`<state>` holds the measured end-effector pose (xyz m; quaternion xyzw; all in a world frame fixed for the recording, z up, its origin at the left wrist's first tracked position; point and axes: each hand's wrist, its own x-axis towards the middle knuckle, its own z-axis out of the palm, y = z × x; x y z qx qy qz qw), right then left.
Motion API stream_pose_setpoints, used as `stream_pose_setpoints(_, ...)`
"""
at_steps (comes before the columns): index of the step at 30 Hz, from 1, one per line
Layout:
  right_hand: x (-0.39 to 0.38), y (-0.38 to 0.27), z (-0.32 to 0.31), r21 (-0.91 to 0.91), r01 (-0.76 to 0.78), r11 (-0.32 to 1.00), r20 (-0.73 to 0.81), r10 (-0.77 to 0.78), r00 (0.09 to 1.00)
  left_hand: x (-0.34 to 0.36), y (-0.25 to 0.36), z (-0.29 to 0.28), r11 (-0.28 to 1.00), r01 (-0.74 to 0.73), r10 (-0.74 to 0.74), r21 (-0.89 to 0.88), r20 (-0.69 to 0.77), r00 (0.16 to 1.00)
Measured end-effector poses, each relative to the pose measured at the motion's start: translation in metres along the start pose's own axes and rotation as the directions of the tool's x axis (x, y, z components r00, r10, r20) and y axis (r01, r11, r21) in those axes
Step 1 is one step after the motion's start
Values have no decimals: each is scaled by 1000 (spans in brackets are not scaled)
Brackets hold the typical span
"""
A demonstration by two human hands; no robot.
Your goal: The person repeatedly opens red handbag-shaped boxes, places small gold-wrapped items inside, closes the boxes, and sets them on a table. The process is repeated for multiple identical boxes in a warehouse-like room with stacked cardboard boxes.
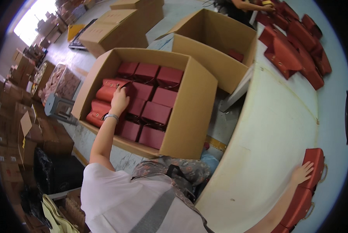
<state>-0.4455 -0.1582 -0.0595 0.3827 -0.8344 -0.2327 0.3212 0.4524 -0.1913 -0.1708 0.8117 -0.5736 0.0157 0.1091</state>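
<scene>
My left hand (120,100) reaches into a large open cardboard carton (195,112) in front of me. Its fingers are bent and closed on the edge of a red handled box (111,90) with eyelets, at the left of the carton. Maroon boxes (156,112) stand packed in rows beside it. Far to the right, my right hand (302,173) lies with fingers spread on a red box (315,161) on the table; a looped handle sticks out on its far side. Another red box (299,204) with a handle loop stands against it.
A long white table (271,132) runs along my right. More red boxes (286,54) are heaped at its far end, near another person's arm (249,5). Behind my carton is a second open carton (212,50). Closed cartons (108,31), a grey stool (59,105) and black plastic (57,169) lie leftward.
</scene>
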Motion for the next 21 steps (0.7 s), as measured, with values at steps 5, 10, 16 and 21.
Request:
stream_pose_setpoints(5, -141, -60, -79, 458, 290, 840, -292, -166, 942, 3, -116, 33, 903, 426, -429, -53, -98, 898)
stream_pose_setpoints(10, -228, -36, -150, 612, 350, 709, -286, -215, 934, 68, -173, 39, 906, 408, -417, 117, 67, 907)
stream_pose_setpoints(16, -277, 3, -155, 759, 9, 651, 3, -16, 1000, 80, -180, 7, 929, 119, -136, -351, -24, 990)
stream_pose_setpoints(21, -313, 3, -134, 885, -139, 445, 162, -14, 987, 73, -124, -5, 935, -188, 18, -300, -490, 871)
